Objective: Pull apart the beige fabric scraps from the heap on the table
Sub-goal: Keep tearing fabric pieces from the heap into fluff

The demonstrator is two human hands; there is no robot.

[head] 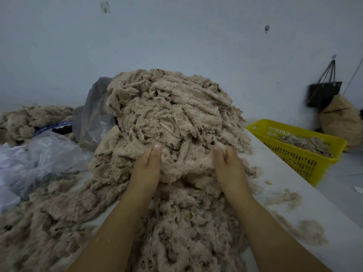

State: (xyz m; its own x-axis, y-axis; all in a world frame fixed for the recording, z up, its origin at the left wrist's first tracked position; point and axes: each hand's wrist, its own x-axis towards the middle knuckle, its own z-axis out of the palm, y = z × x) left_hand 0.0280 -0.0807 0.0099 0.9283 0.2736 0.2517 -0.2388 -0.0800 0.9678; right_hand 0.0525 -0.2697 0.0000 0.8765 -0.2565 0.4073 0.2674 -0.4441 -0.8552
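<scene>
At nine o'clock from the middle of the view a smaller pile (29,120) of beige fluff lies against the wall, and just below it, at about eight o'clock, crumpled clear plastic sheeting (39,160) rests on the table (290,185). A grey plastic bag (92,116) stands at ten o'clock, touching the left flank of the heap (167,107). This heap of beige fabric scraps fills the centre and rises to twelve o'clock, and shredded fluff spreads from it down to six and seven o'clock around both forearms. The left hand (146,165) sits at the near foot of the heap, its thumb pressed against the fingers and pinching the left end of a stretched scrap (188,163). The right hand (227,165), at the same height and apart from the left, has its fingers curled into the other end of that scrap, which runs taut between them, touching the heap behind. At four o'clock, loose tufts (312,230) lie on the bare table top. At three o'clock, a yellow basket (306,160) sits beyond the table's right edge with some beige scraps inside. At two o'clock, a black bag (324,93) hangs on the wall, just above a stuffed tan sack (341,122).
</scene>
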